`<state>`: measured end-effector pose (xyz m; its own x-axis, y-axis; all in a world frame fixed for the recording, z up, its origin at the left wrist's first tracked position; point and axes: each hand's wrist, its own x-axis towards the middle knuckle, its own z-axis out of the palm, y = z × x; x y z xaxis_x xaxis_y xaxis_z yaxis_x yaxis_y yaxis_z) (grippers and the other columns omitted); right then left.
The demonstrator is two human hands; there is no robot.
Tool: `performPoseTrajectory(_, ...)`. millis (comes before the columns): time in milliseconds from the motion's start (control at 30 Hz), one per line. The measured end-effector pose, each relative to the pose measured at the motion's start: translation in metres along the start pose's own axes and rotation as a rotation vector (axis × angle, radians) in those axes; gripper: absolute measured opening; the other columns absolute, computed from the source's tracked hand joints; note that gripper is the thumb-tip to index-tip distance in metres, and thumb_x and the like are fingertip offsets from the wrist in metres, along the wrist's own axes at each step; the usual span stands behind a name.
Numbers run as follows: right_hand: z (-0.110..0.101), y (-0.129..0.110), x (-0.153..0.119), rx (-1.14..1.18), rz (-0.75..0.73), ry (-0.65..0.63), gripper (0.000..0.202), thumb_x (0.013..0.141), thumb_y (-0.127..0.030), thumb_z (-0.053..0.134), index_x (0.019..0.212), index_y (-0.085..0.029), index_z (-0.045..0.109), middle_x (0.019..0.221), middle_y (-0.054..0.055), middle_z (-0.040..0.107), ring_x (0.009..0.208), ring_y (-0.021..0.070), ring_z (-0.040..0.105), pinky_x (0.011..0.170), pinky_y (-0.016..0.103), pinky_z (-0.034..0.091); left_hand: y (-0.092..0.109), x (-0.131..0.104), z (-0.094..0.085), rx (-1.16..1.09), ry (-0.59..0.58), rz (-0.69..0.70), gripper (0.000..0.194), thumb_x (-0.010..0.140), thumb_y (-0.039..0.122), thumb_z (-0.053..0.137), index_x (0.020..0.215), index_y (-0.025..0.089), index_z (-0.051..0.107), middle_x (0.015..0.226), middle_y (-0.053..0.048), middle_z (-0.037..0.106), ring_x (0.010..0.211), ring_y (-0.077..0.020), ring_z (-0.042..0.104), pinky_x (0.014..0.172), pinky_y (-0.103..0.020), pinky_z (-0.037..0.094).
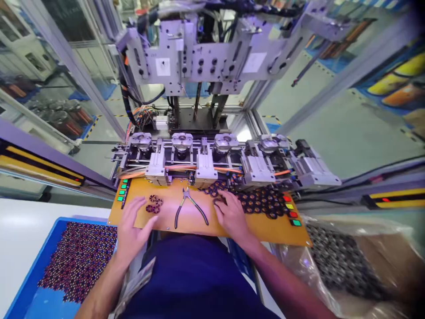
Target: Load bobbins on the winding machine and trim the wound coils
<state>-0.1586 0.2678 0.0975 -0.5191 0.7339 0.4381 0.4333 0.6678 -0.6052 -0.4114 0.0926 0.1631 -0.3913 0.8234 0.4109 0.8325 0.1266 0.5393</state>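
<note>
My left hand [134, 228] is over the left part of the orange panel [169, 217], thumb and fingers apart, holding nothing. Just right of it lie several small dark ring-shaped parts [153, 209]. My right hand [230, 215] has its fingers bent and pressed around a dark ring part [219, 200], partly hidden by the fingers. Right of that hand, many similar ring parts [262, 201] are spread on the panel. Between my hands lie pliers [186, 194] with dark handles spread toward me.
Four metal fixtures [182, 141] line the panel's far edge, below a large machine plate [209, 62]. A blue tray [43, 261] of ring parts stands at the left. At the right is a plastic-lined box of grey parts [345, 259]. Coloured buttons [293, 214] sit at the panel's right end.
</note>
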Motion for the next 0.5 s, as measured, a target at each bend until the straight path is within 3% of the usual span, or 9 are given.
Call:
performPoseTrajectory(133,-0.020,-0.075,0.034,0.275,-0.174,-0.057,0.014,0.094,-0.023,0.058,0.094,-0.021,0.072,0.125,0.011,0.062,0.107,0.0232,0.064,0.088,0.041,0.058,0.045,0.023,-0.017,-0.425,-0.256,-0.061,0.037,0.092,0.035,0.062,0.127,0.022,0.061,0.107,-0.009,0.074,0.097,-0.0217,0.071,0.088,-0.036,0.059)
performPoseTrajectory(200,-0.026,-0.112,0.050,0.516,-0.257,-0.076,0.010,0.093,-0.022,0.062,0.097,-0.023,0.071,0.127,0.010,0.061,0.106,0.0217,0.065,0.088,0.039,0.059,0.062,0.032,-0.023,-0.644,-0.307,-0.082,0.042,0.092,0.041,0.060,0.129,0.020,0.061,0.103,-0.010,0.076,0.093,-0.0216,0.073,0.082,-0.033,0.060)
performPoseTrajectory(333,-0.025,-0.151,0.070,0.812,-0.298,-0.097,0.013,0.092,-0.019,0.064,0.102,-0.025,0.070,0.125,0.011,0.061,0.111,0.0221,0.064,0.092,0.040,0.057,0.072,0.037,-0.033,-0.729,-0.139,-0.098,0.032,0.089,0.040,0.066,0.114,0.022,0.072,0.094,-0.008,0.077,0.078,-0.0195,0.072,0.067,-0.028,0.060)
performPoseTrajectory(500,-0.014,-0.151,0.077,0.986,-0.215,-0.280,0.013,0.095,-0.024,0.061,0.105,-0.023,0.069,0.124,0.011,0.062,0.117,0.0224,0.061,0.100,0.043,0.052,0.063,0.034,-0.039,-0.580,0.018,0.023,0.034,0.085,0.024,0.073,0.118,0.026,0.071,0.096,-0.005,0.075,0.084,-0.0177,0.070,0.076,-0.028,0.059)
